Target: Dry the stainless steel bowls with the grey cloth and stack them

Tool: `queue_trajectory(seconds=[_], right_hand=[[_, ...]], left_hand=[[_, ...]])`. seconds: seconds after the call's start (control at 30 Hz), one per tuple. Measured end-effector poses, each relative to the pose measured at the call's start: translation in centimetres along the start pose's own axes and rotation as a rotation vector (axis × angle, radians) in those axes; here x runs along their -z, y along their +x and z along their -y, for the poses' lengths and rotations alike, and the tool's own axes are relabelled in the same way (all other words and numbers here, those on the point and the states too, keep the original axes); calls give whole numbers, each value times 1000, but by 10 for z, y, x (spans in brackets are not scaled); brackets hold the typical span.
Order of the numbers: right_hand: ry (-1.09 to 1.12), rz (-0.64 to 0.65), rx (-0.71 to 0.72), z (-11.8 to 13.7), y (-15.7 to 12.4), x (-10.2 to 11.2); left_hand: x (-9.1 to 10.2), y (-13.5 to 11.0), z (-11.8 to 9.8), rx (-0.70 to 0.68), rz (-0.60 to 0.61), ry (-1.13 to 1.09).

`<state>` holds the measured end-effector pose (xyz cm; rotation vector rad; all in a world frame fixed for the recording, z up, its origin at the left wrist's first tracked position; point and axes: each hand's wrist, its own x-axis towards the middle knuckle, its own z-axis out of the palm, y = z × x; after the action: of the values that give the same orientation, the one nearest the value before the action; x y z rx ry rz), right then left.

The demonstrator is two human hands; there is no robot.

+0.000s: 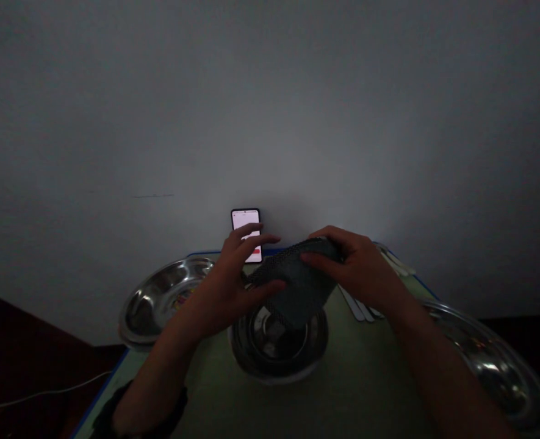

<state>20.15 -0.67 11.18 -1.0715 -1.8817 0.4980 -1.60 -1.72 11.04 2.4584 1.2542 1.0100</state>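
Observation:
Both hands hold a dark grey textured cloth above a steel bowl in the middle of the green table. My left hand grips the cloth's left edge between thumb and palm, with its fingers stretched forward. My right hand is closed on the cloth's upper right corner, pinching it. The cloth hangs down into the bowl's opening. The scene is dim.
A lit phone leans upright against the grey wall behind the hands. A steel plate lies at the left and another steel dish at the right table edge. Pale utensils lie under my right hand. A white cable runs at the lower left.

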Motion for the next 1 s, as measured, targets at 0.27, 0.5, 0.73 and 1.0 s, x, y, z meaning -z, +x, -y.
queue_trajectory(seconds=[0.27, 0.5, 0.73, 1.0], right_hand=[[88, -280, -119, 4, 1, -6], [549, 290, -249, -12, 0, -5], [730, 95, -376, -20, 5, -11], [668, -97, -451, -22, 8, -10]], left_hand=[[-6, 5, -10, 327, -55, -576], [-3, 9, -7, 396, -285, -572], [-12, 6, 0, 424, 155, -795], [-3, 9, -1, 474, -63, -691]])
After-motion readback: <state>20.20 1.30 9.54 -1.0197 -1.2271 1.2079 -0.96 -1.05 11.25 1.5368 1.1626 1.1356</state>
